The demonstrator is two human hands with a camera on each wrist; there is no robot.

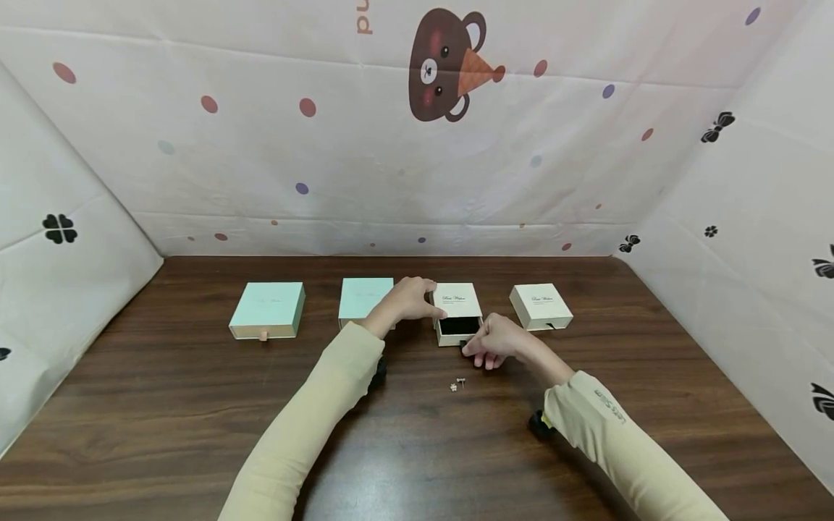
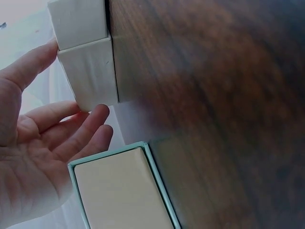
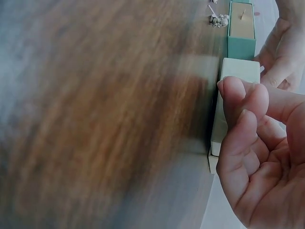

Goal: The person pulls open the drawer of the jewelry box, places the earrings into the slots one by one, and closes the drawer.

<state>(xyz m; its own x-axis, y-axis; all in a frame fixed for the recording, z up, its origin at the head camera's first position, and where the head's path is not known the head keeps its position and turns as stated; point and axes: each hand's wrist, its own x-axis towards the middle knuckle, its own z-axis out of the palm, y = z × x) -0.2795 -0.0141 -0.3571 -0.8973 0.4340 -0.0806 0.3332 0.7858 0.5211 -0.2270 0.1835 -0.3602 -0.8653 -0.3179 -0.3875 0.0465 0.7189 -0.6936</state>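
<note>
A small white drawer box (image 1: 457, 298) with dark lettering stands right of centre in the head view, its drawer (image 1: 451, 340) partly out and showing a black lining. My left hand (image 1: 409, 298) holds the box's outer sleeve, thumb near its front and fingers toward its back, as the left wrist view also shows at the box's side (image 2: 90, 71). My right hand (image 1: 496, 343) pinches the dark pull tab (image 1: 463, 345) at the drawer's front; in the right wrist view the fingers hide this tab. A pair of small earrings (image 1: 454, 387) lies on the table before the box.
A mint-green box (image 1: 361, 293) stands just left of the white one, partly behind my left hand. Farther left is another mint-green box (image 1: 268, 304); a second white box (image 1: 541, 304) is at the right. Patterned sheets (image 1: 365, 145) line the dark wooden table's (image 1: 163, 405) back and sides.
</note>
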